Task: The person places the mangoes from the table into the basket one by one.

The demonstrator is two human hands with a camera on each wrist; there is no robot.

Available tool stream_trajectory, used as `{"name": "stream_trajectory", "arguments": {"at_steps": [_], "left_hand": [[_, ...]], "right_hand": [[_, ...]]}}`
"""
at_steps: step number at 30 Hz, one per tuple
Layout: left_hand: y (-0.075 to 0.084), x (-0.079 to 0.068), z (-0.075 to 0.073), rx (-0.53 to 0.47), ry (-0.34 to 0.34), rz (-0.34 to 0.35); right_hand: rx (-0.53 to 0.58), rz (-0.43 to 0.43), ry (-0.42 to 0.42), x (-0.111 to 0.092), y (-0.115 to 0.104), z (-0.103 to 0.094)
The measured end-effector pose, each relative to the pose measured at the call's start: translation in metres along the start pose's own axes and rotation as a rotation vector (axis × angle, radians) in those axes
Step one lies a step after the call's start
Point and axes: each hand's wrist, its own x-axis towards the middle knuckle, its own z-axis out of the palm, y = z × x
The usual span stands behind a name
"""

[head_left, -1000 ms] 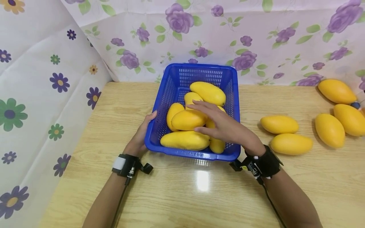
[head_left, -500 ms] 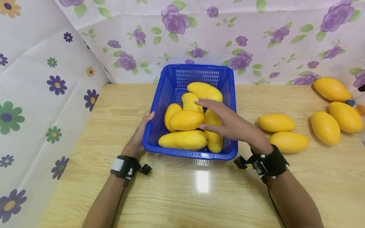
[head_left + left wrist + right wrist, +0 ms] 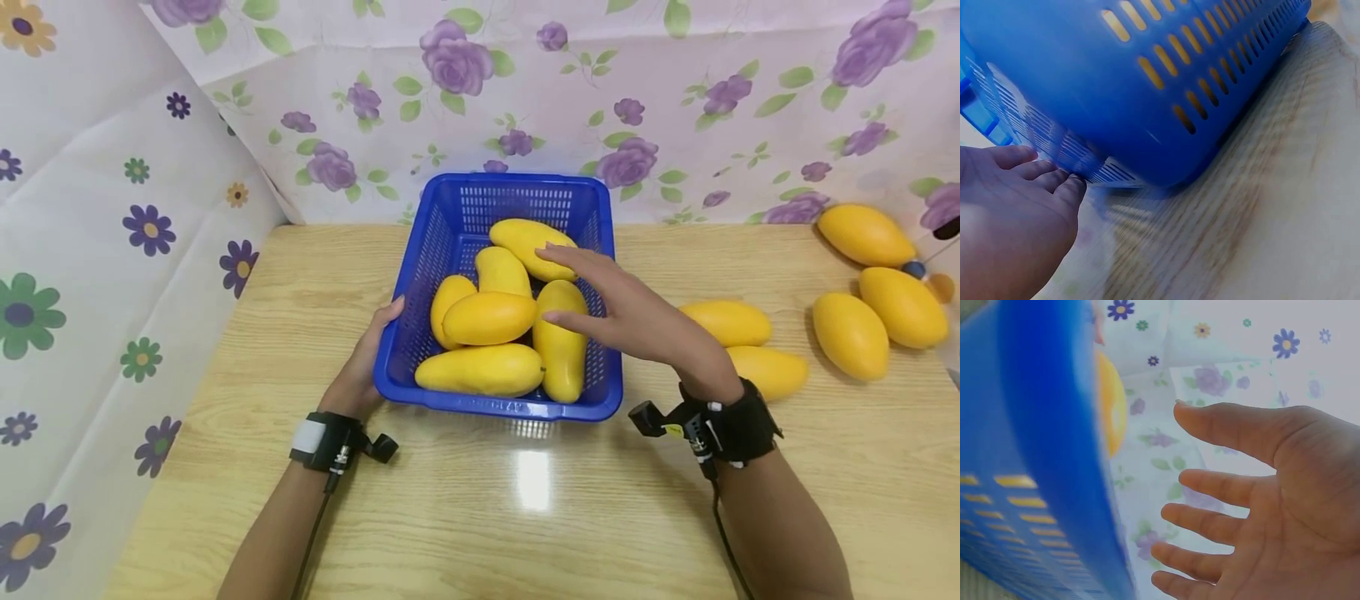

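Several yellow mangoes (image 3: pixel 490 317) lie in a blue plastic basket (image 3: pixel 495 405) with slotted walls. My left hand (image 3: pixel 362 367) is at the basket's left side. In the left wrist view, its fairly straight fingers (image 3: pixel 1050 178) lie against the outer wall; in the head view a fingertip touches the rim. My right hand (image 3: pixel 626 308) hovers over the basket's right side with fingers spread and nothing held. Below its fingers is a long mango (image 3: pixel 561 342) at the right wall. The right wrist view shows the palm and all its fingers, apart from the basket.
On the wooden table (image 3: pixel 465 533), two mangoes (image 3: pixel 765 372) lie right of the basket, partly behind my right wrist. Several more mangoes (image 3: pixel 851 336) lie farther right, near a small dark blue round thing (image 3: pixel 914 269). Flower-patterned sheets (image 3: pixel 517 100) hang at the back and left.
My right hand has drawn back to the right, away from the upper mango, uncovering the mangoes beneath it. My left hand stays at the basket's side. The head view has shifted slightly.
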Motion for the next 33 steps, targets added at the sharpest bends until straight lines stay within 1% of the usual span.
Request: {"name": "stream_trajectory", "arguments": {"at_steps": [4, 11, 18, 27, 33], "left_hand": [[0.0, 0.001, 0.001, -0.019, -0.007, -0.004], [0.0, 0.001, 0.002, -0.012, -0.01, -0.003], [0.0, 0.0, 0.001, -0.028, -0.006, -0.008], [0.0, 0.001, 0.001, -0.024, 0.01, -0.021], [0.001, 0.0, 0.003, -0.01, 0.022, -0.032]], "right_hand": [[-0.012, 0.025, 0.018, -0.005, 0.0, -0.009], [-0.014, 0.02, 0.041, -0.01, 0.0, -0.016], [0.002, 0.079, 0.047, -0.018, 0.0, -0.023], [-0.034, 0.077, 0.098, -0.031, 0.006, -0.035], [-0.048, 0.173, 0.108, -0.04, 0.01, -0.049]]}}
